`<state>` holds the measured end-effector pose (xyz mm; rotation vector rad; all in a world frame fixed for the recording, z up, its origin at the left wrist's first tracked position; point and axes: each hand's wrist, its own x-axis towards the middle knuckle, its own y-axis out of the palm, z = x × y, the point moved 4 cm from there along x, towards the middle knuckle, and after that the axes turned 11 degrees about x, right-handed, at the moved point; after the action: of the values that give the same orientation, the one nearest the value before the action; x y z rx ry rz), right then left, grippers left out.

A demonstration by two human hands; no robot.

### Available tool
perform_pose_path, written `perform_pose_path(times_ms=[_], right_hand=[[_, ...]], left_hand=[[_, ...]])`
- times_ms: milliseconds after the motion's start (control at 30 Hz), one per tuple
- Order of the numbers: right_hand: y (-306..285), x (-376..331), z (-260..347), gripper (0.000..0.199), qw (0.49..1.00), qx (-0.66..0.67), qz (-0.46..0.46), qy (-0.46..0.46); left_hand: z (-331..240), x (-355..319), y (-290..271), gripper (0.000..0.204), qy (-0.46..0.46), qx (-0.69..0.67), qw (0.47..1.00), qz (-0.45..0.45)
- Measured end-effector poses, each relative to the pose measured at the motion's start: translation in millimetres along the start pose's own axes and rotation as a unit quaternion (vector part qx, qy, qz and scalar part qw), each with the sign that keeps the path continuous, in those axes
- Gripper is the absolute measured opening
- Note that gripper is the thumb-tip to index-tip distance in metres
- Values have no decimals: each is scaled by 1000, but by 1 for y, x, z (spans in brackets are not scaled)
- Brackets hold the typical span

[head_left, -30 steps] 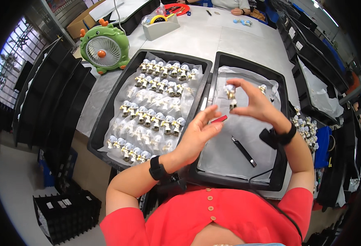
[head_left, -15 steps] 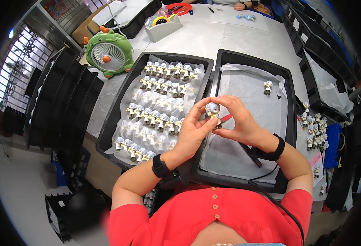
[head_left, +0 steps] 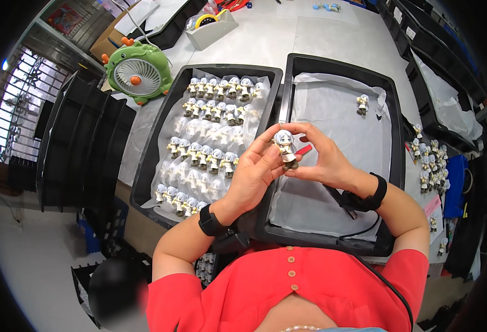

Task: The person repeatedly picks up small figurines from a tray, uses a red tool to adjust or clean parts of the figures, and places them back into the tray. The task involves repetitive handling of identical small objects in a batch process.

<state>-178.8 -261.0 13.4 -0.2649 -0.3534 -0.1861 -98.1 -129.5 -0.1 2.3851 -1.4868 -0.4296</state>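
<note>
Head view: both hands met over the gap between two black trays. Left hand (head_left: 253, 172) and right hand (head_left: 322, 160) together pinched one small grey-haired figurine (head_left: 285, 147), held upright between the fingertips, above the inner edge of the right tray (head_left: 394, 138). A red tool (head_left: 304, 150) showed just beside the figurine against the right fingers; which hand gripped it, I could not tell. Left tray (head_left: 156, 145) held rows of like figurines on plastic. One lone figurine (head_left: 362, 104) stood at the right tray's far end. Green fan (head_left: 137, 73) sat beyond.
</note>
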Motion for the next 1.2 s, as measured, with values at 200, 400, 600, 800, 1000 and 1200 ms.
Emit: perform_pose_path(times_ms=[200,400,600,800,1000,1200], right_hand=[[0,0,1,70,1000,1,1,12],[1,-2,2,69,1000,3,-15,12],[1,-3,15,76,996,-35,-56,-53],[8,-8,31,80,963,-184,-49,-192],[10,-7,20,84,988,-59,-50,-131],[9,-7,15,89,998,16,-35,-55]], left_hand=[[0,0,1,52,-12,-25,1000,-1],[2,1,-2,45,-4,-25,1000,-1],[8,2,-7,41,-11,-15,1000,-20],[3,-5,10,47,-19,4,999,30],[5,-4,10,52,-39,-14,997,60],[6,-1,9,55,-67,-24,996,61]])
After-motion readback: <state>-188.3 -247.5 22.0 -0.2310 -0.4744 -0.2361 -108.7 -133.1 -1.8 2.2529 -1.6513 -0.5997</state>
